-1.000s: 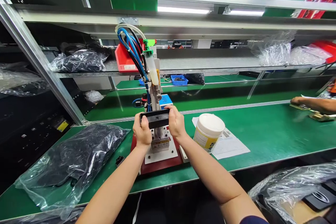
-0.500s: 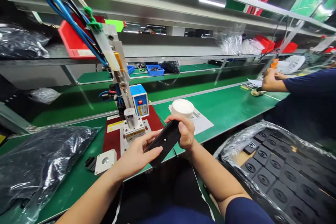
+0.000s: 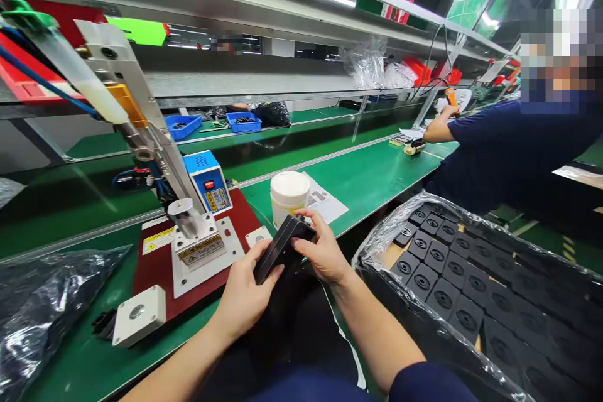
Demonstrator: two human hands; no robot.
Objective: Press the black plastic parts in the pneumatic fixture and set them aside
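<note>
Left fingers (image 3: pixel 254 253) and right fingers (image 3: pixel 317 223) closed on black block (image 3: pixel 284 244) (tilted), near bench edge (image 3: pixel 377 206), press (image 3: pixel 160 149) apart

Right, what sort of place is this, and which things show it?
Probably a factory assembly line: a machine stands on a long green bench, and a plastic-lined box holds rows of matching black parts.

The press (image 3: pixel 164 154) and white tub (image 3: pixel 288 193) obstruct reach beyond the black part (image 3: pixel 277 251); right of the paper (image 3: pixel 330 206), the counter (image 3: pixel 372 169) lies open.
</note>
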